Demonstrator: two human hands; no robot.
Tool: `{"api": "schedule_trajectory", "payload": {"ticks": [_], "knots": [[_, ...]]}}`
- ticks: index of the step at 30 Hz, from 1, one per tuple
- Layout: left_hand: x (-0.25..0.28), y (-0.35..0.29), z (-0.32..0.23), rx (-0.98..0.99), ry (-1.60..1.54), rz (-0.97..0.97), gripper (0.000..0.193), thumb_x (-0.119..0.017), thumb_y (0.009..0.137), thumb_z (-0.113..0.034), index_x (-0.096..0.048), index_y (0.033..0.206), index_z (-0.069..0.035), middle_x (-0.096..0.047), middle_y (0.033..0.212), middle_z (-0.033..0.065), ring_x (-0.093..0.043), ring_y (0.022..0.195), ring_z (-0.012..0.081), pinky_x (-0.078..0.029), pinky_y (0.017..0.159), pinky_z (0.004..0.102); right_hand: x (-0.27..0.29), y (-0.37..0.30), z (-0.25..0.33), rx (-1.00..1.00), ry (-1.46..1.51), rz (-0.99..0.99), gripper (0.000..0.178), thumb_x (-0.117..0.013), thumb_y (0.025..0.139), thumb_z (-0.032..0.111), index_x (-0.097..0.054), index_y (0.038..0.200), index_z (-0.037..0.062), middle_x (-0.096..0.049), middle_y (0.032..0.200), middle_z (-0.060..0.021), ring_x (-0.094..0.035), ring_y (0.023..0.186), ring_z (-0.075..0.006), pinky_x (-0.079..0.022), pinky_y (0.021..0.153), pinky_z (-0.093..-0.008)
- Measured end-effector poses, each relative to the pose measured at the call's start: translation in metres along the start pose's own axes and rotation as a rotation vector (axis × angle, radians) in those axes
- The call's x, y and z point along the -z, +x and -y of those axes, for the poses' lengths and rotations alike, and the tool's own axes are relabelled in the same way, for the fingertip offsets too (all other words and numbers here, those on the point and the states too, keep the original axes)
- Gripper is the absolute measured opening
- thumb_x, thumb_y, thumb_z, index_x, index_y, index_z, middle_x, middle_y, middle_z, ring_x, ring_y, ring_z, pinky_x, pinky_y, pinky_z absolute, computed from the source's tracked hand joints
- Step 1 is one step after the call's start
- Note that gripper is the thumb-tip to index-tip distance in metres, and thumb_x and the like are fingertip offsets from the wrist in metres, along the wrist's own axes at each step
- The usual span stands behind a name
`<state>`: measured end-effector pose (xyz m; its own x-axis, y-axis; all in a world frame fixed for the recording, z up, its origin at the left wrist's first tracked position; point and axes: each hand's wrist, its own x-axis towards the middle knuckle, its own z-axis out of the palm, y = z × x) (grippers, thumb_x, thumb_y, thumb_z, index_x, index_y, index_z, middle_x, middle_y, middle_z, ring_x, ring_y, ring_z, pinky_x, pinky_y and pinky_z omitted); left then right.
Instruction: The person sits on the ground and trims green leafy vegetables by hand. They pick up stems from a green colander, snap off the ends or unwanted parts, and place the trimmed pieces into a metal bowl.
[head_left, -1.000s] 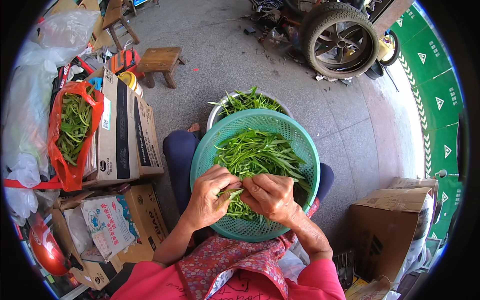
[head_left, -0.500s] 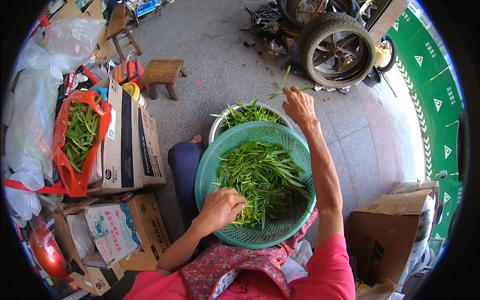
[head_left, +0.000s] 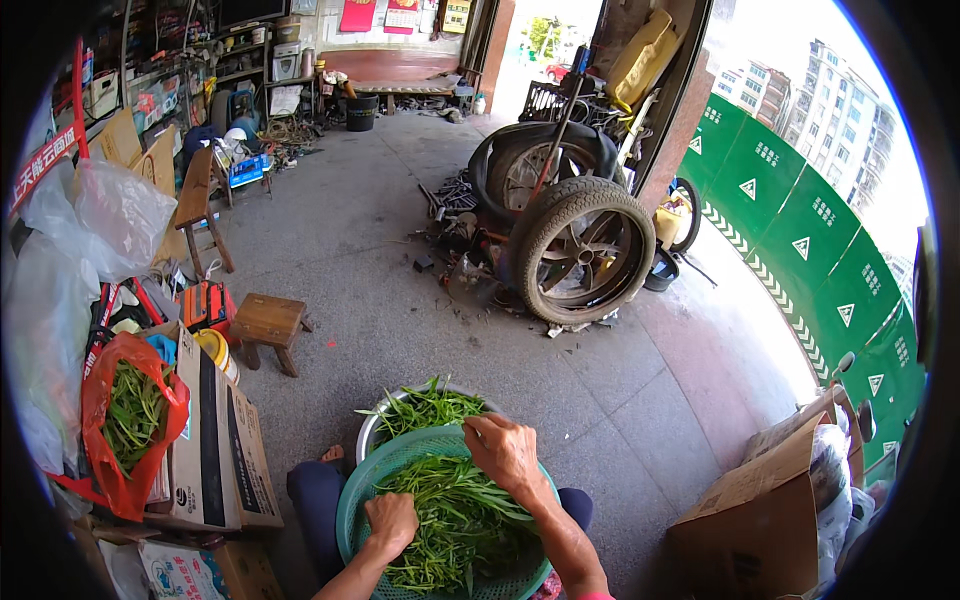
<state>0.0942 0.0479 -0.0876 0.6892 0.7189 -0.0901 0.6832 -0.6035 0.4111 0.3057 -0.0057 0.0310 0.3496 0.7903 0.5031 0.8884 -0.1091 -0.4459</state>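
Note:
A green plastic colander [head_left: 357,490] rests over my lap, heaped with long leafy green stems [head_left: 440,500]. My left hand [head_left: 391,522] is closed in a loose fist over the left part of the heap; whatever its fingers hold is hidden. Above the colander's far right side, my right hand [head_left: 502,455] is also closed, thumb and fingers pressed together, and I cannot make out anything in them. Just beyond the colander, partly covered by it, stands a metal basin [head_left: 366,432] with more of the greens [head_left: 425,408].
On the left, a red plastic bag [head_left: 172,425] of greens sits by cardboard boxes [head_left: 215,440]. A small wooden stool [head_left: 268,320] stands ahead of them. Motorcycle wheels [head_left: 585,255] and scattered parts lie ahead. At right are an open carton [head_left: 750,500] and green fencing [head_left: 790,220].
The view has tilted up, showing more of the room and street. My right hand has come back from beyond the basin to over the colander; the stem it held is no longer visible.

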Motion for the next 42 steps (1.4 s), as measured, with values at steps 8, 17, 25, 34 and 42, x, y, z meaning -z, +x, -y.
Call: {"api": "schedule_trajectory", "payload": {"ticks": [8, 17, 25, 34, 42], "knots": [[0.099, -0.032, -0.028, -0.116, -0.348, -0.321, 0.01, -0.075, 0.087, -0.009, -0.075, 0.093, -0.001, -0.065, 0.072, 0.0162, -0.063, 0.06, 0.0324, -0.046, 0.055, 0.0383, 0.006, -0.095, 0.014, -0.261, 0.169, 0.079, 0.009, -0.074, 0.085, 0.007, -0.075, 0.094, 0.0053, -0.075, 0.09, -0.0101, -0.072, 0.068, -0.0288, -0.057, 0.06, -0.0375], [0.092, -0.065, -0.01, -0.06, -1.006, -0.374, 0.023, -0.078, 0.091, -0.004, -0.077, 0.114, 0.0, -0.068, 0.078, 0.0016, -0.052, 0.065, 0.0035, -0.04, 0.055, 0.022, 0.014, -0.121, 0.035, -0.461, 0.258, -0.034, 0.014, -0.075, 0.087, 0.004, -0.075, 0.1, 0.0005, -0.074, 0.091, -0.0128, -0.071, 0.065, -0.0208, -0.055, 0.06, -0.0323], [0.11, -0.069, -0.026, -0.142, -0.885, -0.275, 0.021, -0.077, 0.091, -0.002, -0.077, 0.111, 0.002, -0.071, 0.084, 0.0058, -0.058, 0.068, 0.0073, -0.045, 0.059, 0.0232, 0.048, -0.098, 0.094, 0.113, -0.05, -0.213, 0.032, -0.081, 0.073, -0.001, -0.076, 0.103, 0.0064, -0.074, 0.108, -0.0097, -0.071, 0.097, -0.0302, -0.057, 0.091, -0.044], [0.11, -0.082, -0.031, -0.195, -0.784, -0.265, 0.011, -0.075, 0.089, 0.0, -0.074, 0.099, 0.003, -0.07, 0.082, 0.0113, -0.066, 0.067, 0.0203, -0.05, 0.059, 0.0313, 0.019, -0.101, 0.097, 0.172, 0.07, -0.026, 0.028, -0.078, 0.067, 0.004, -0.067, 0.092, 0.007, -0.064, 0.085, -0.0049, -0.064, 0.081, -0.025, -0.052, 0.088, -0.0482], [0.103, -0.094, -0.034, -0.03, -1.01, -0.149, 0.011, -0.074, 0.093, -0.005, -0.074, 0.096, 0.005, -0.067, 0.077, 0.0058, -0.061, 0.067, 0.0101, -0.046, 0.057, 0.0276, 0.016, -0.106, 0.09, 0.026, 0.226, -0.025, 0.024, -0.071, 0.066, -0.001, -0.056, 0.084, 0.0042, -0.057, 0.077, -0.0096, -0.059, 0.069, -0.0308, -0.049, 0.059, -0.0418]]}}
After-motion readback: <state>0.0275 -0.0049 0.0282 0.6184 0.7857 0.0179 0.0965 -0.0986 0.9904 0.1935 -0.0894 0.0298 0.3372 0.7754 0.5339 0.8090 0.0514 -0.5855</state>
